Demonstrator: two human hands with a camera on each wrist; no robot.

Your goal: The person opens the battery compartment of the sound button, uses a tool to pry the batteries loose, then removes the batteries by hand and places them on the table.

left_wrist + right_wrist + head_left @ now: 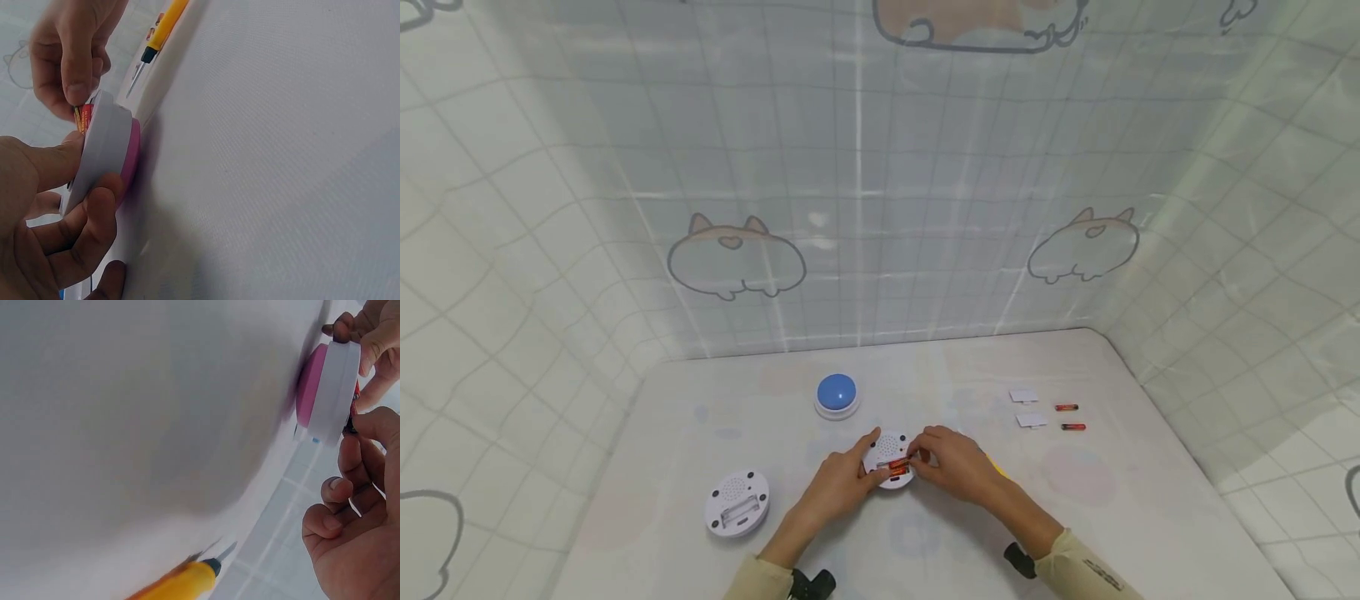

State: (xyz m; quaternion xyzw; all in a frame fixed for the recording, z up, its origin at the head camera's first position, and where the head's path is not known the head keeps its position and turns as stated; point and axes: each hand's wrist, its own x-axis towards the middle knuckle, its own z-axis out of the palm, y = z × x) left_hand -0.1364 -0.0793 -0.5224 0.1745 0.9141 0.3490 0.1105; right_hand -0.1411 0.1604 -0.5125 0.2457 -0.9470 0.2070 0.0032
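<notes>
My left hand [838, 483] grips a round white push-button device [887, 443] by its sides, underside up. Its pink dome [310, 384] faces the table. Two red-and-black batteries lie at its compartment: a near battery [898, 472], by my left thumb, and a far battery [898, 462]. With thumb and fingertips, my right hand [955, 464] pinches the right end of the far battery, which sits slanted at the compartment. A yellow-handled screwdriver [165, 28] lies on the table beyond the device, mostly hidden behind my right hand in the head view.
A blue-domed button [837, 392] stands upright at the back. Left of my hands, another white button [737, 503] lies underside up, its battery slot uncovered. At the right are two white covers [1031, 420] and two loose batteries [1073, 427]. Grid-patterned curtains [917, 250] surround the table.
</notes>
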